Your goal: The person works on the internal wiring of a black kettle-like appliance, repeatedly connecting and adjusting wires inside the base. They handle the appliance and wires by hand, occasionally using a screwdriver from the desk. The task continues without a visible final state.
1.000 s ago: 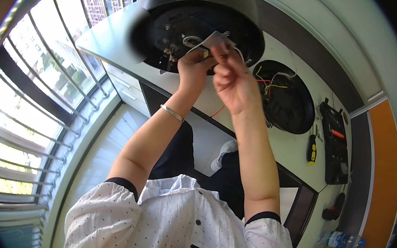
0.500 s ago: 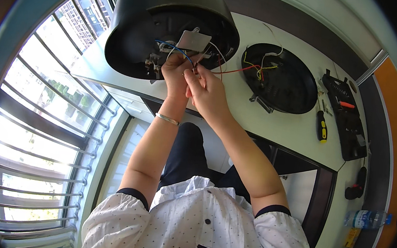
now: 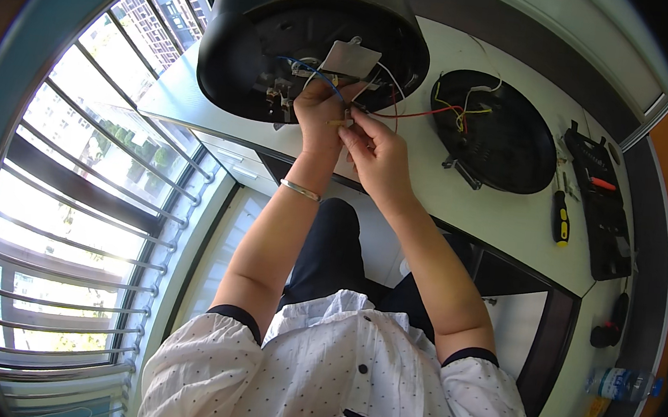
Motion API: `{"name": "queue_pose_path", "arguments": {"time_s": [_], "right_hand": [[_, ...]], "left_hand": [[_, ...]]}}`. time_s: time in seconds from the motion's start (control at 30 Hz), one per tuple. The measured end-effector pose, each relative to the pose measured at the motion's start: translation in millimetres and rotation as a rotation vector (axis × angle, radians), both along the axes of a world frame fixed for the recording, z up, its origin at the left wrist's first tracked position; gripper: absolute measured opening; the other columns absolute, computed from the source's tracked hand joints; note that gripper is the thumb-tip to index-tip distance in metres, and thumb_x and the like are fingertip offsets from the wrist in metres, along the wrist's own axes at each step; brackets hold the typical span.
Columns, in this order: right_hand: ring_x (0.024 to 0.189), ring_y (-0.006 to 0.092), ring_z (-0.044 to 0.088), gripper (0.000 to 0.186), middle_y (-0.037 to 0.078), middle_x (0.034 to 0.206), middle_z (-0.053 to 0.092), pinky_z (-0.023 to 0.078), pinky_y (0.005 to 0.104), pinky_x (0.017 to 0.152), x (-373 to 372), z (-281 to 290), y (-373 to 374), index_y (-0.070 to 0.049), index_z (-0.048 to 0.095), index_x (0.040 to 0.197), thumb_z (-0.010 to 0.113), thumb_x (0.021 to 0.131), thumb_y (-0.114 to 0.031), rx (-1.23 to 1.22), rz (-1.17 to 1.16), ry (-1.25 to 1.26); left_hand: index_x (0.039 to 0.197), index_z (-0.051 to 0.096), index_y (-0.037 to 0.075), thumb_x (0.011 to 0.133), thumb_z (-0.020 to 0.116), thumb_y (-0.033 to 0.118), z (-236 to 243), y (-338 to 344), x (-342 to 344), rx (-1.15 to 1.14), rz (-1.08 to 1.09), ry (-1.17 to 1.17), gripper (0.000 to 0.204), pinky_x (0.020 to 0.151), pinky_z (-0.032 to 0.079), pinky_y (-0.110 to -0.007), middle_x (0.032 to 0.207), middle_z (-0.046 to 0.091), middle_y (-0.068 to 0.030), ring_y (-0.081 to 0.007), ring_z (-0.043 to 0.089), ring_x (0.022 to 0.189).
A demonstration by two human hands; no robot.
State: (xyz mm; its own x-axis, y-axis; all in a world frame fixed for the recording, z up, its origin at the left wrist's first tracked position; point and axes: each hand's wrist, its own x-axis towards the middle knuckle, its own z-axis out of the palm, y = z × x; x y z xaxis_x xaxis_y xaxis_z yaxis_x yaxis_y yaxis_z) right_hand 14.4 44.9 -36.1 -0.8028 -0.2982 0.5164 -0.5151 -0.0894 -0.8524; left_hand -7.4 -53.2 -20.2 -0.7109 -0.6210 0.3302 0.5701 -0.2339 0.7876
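Lowered slightly, both hands meet: left hand [image 3: 321, 109] and right hand [image 3: 377, 155] pinch wires [image 3: 348, 118] at the black housing [image 3: 310, 37].

Bright window daylight, strong fisheye bending

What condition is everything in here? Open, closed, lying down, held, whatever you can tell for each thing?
Black round appliance: tipped on its side, underside open, wiring exposed.
Wires: loose, pinched between both hands.
Left hand: closed on the wires.
Right hand: closed on the wires.
Black round base cover: taken off, lying flat on the table, its own wires loose.
Screwdriver: lying on the table, untouched.
Tool case: open, lying flat.
Water bottle: lying on its side.
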Motion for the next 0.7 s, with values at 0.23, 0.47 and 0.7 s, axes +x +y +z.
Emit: {"name": "queue_pose_path", "arguments": {"time_s": [0.23, 0.47, 0.7], "right_hand": [[0.058, 0.0049, 0.052, 0.031, 0.002, 0.078, 0.063, 0.040, 0.0178, 0.047, -2, 8, 4, -0.001, 0.063, 0.111, 0.069, 0.082, -0.009, -0.151, 0.141, -0.242], [0.069, 0.0143, 0.062, 0.029, 0.010, 0.086, 0.066, 0.051, 0.0239, 0.061, -6, -1, 0, 0.002, 0.063, 0.105, 0.069, 0.076, 0.000, -0.119, -0.078, 0.119], [0.070, 0.0150, 0.063, 0.029, 0.010, 0.085, 0.066, 0.051, 0.0245, 0.061, -6, 1, 4, 0.001, 0.064, 0.104, 0.069, 0.075, 0.001, -0.131, -0.108, 0.141]], "left_hand": [[0.071, 0.063, -0.002, 0.070, 0.070, -0.009, -7, -5, -4, 0.032, -0.049, 0.053, 0.010, 0.050, 0.041, -0.019, 0.069, 0.063, -0.0046, -0.0074, 0.054, 0.057], [0.077, 0.063, -0.002, 0.075, 0.065, -0.009, -10, -8, -5, -0.002, -0.097, 0.041, 0.008, 0.057, 0.049, -0.021, 0.078, 0.066, -0.0076, -0.0113, 0.061, 0.065], [0.079, 0.064, -0.002, 0.075, 0.066, -0.008, -13, -11, -6, -0.016, -0.101, 0.056, 0.007, 0.056, 0.048, -0.021, 0.080, 0.067, -0.0083, -0.0112, 0.061, 0.064]]}}
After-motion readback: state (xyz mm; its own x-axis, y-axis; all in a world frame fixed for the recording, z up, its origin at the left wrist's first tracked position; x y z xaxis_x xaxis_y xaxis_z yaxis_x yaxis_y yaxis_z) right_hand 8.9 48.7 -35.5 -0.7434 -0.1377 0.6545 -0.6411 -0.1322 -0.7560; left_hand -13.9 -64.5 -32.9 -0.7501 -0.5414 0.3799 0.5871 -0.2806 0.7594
